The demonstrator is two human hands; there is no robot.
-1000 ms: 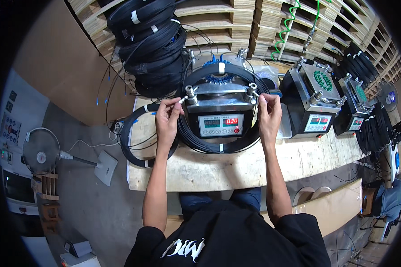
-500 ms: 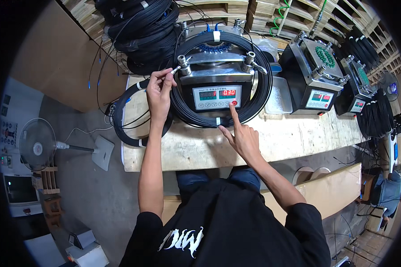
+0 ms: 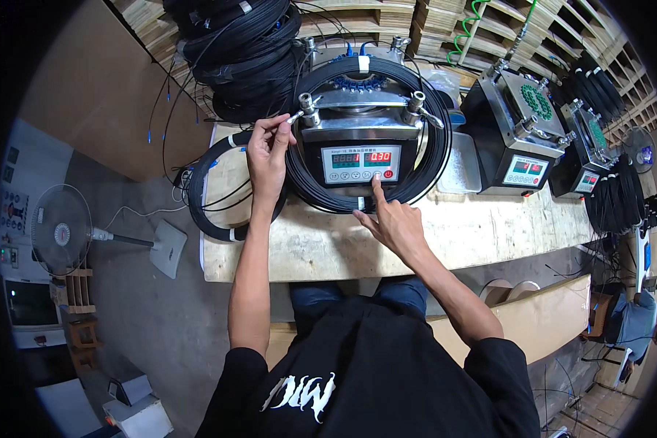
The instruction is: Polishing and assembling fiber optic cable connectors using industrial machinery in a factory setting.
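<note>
Red digits (image 3: 380, 157) on machine panel (image 3: 361, 166), white lettering (image 3: 315, 395) on black shirt (image 3: 394, 365)

A wooden table (image 3: 306, 252) carries a boxy machine (image 3: 360, 133); around that, a cable coil (image 3: 196, 188) lies at eight o'clock, a tray (image 3: 461, 164) at four, a second machine (image 3: 515, 135) and third machine (image 3: 584, 146) at three.

Having left the right-hand metal lever (image 3: 432, 119) where its fingers were one second ago, the right hand (image 3: 400, 226) has come down to the control panel (image 3: 360, 158), its index finger (image 3: 379, 196) shifting from the red button's (image 3: 389, 174) edge to the pale button (image 3: 377, 175) beside it.
</note>
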